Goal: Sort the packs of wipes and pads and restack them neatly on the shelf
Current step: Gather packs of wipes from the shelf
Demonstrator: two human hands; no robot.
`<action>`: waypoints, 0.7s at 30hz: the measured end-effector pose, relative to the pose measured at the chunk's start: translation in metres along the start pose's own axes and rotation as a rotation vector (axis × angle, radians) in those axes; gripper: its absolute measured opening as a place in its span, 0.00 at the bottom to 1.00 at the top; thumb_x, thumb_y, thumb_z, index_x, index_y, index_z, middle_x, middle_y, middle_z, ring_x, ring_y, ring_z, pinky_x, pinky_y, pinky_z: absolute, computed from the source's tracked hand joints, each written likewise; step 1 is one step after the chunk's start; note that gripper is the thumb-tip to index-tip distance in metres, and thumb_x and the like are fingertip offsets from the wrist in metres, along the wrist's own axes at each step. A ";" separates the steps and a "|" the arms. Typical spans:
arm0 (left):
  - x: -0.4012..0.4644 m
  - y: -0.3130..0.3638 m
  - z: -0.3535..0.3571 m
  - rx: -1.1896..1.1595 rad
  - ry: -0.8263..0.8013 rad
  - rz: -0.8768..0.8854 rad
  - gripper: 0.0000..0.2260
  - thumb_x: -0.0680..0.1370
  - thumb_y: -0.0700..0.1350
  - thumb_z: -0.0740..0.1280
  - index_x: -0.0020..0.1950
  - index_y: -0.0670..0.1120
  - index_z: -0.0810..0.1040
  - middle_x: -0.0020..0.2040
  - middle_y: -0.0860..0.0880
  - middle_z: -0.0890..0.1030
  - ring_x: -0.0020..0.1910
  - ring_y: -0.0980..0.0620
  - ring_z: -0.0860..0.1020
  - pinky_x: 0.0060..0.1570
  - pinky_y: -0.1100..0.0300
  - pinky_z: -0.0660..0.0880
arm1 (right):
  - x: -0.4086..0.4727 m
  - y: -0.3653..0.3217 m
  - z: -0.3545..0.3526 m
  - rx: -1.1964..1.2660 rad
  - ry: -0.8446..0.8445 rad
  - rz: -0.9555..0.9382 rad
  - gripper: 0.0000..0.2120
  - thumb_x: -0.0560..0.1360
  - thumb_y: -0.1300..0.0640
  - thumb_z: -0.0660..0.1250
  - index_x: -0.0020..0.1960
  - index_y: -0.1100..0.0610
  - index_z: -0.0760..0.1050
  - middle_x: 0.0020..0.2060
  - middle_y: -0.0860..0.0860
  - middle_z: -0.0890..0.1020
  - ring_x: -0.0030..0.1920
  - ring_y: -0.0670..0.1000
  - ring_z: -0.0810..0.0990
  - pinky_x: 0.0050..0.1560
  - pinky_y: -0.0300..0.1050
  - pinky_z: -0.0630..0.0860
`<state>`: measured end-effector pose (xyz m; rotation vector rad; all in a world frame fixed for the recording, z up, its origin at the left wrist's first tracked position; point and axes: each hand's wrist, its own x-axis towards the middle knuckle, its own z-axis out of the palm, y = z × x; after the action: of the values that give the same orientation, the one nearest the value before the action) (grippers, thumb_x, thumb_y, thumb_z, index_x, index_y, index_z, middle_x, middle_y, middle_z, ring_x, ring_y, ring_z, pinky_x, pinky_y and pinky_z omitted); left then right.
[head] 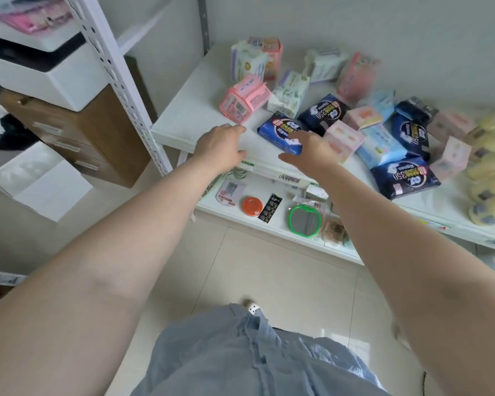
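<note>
Both arms reach forward over the front edge of the white shelf (pixel 195 110). The left hand (pixel 220 148) hovers at the bare near-left part of the shelf, fingers loosely spread and holding nothing. The right hand (pixel 307 151) is likewise relaxed and empty, its fingers reaching onto the near end of a dark blue pack (pixel 280 130) that lies flat just beyond it; whether the fingertips actually touch the pack cannot be told. Just beyond the left hand a pink pack (pixel 245 102) sits with its barcode end facing the person, and beyond that stand a pale lilac-and-white pack (pixel 247 64) and an orange-pink one (pixel 272 57). Between the hands and further back lies a white-green pack (pixel 289 94). To the right of the right hand the packs lie in a loose jumble: another dark blue pack (pixel 322 111), small pale pink packs (pixel 343 140), a light blue pack (pixel 382 147), and a large dark blue pack (pixel 405 178) nearest the shelf's front edge. Far right of the right hand is a blurred cluster of yellow packs (pixel 490 172). Below the hands, a lower shelf (pixel 269 227) carries an orange round tin (pixel 252 206), a card of button batteries (pixel 270 210) and a green-rimmed mirror (pixel 305 220).
</note>
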<state>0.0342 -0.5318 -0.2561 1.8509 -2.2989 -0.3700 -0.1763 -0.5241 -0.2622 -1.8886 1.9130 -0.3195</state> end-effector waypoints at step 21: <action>0.289 -0.062 -0.031 -0.399 0.033 -0.222 0.39 0.73 0.61 0.68 0.75 0.41 0.57 0.70 0.40 0.65 0.67 0.40 0.69 0.65 0.51 0.69 | 0.217 -0.014 -0.019 0.427 0.181 0.528 0.21 0.77 0.42 0.64 0.57 0.59 0.72 0.38 0.51 0.76 0.42 0.56 0.78 0.35 0.41 0.69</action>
<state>0.0378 -0.8293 -0.2518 1.8813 -1.8312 -0.7596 -0.1674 -0.7425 -0.2697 -1.0698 2.1597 -0.6787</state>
